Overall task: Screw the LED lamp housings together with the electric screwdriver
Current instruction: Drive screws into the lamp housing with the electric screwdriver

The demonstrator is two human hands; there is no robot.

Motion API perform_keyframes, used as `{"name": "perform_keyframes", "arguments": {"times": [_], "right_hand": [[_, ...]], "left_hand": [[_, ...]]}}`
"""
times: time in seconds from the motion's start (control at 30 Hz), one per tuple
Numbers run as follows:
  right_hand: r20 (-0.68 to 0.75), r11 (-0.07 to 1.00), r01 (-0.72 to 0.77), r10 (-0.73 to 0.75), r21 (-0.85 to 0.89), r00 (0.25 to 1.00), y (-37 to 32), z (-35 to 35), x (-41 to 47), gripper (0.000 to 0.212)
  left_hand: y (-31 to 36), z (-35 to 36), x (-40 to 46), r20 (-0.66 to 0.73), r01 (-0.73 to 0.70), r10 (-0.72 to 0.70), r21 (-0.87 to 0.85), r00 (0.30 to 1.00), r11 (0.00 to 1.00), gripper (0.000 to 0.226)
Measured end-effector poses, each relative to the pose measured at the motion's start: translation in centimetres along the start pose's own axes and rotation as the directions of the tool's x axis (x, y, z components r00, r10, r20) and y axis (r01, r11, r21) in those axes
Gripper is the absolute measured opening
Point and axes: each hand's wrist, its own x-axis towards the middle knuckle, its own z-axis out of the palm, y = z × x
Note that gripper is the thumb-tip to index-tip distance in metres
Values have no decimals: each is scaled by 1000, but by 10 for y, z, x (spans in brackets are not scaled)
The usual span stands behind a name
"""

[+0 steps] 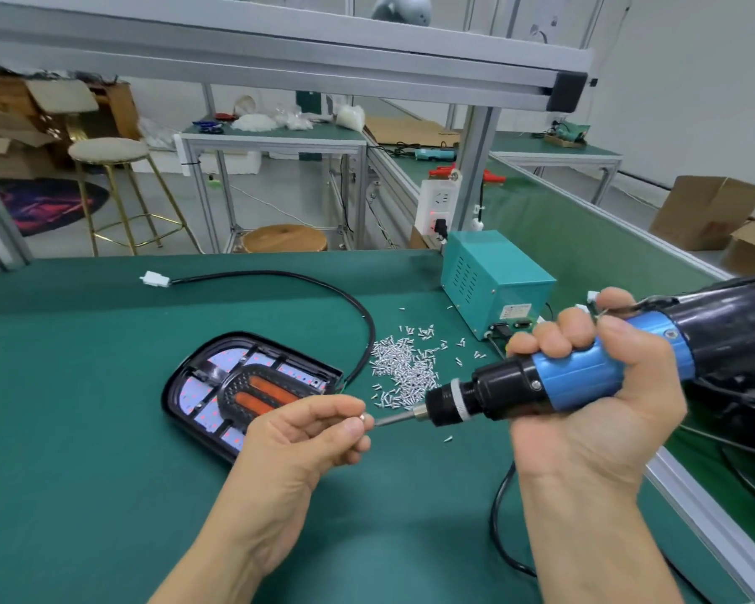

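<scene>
A black LED lamp housing (219, 377) with red and white inner parts lies flat on the green table, left of centre. My left hand (306, 433) pinches a small silver screw (362, 417) just in front of the housing's right edge. My right hand (585, 385) grips the blue and black electric screwdriver (541, 381), held nearly level. Its bit (395, 419) points left and its tip meets the screw at my left fingertips. A heap of loose silver screws (404, 368) lies behind the bit.
A teal power supply box (493, 281) stands at the back right. A black cable (306, 283) with a white connector (154, 279) loops from the housing. Another cable (500, 534) trails near my right wrist. An aluminium rail (711, 516) borders the table's right edge.
</scene>
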Motion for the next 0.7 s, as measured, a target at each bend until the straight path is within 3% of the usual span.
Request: {"name": "perform_keyframes", "arguments": {"times": [0.47, 0.7], "right_hand": [[89, 999, -30, 31, -16, 996, 14, 31, -13, 16], [142, 998, -23, 31, -57, 989, 18, 35, -15, 17]], "left_hand": [[14, -16, -18, -20, -67, 66, -13, 998, 998, 22], [17, -21, -17, -18, -119, 121, 92, 992, 989, 23]]}}
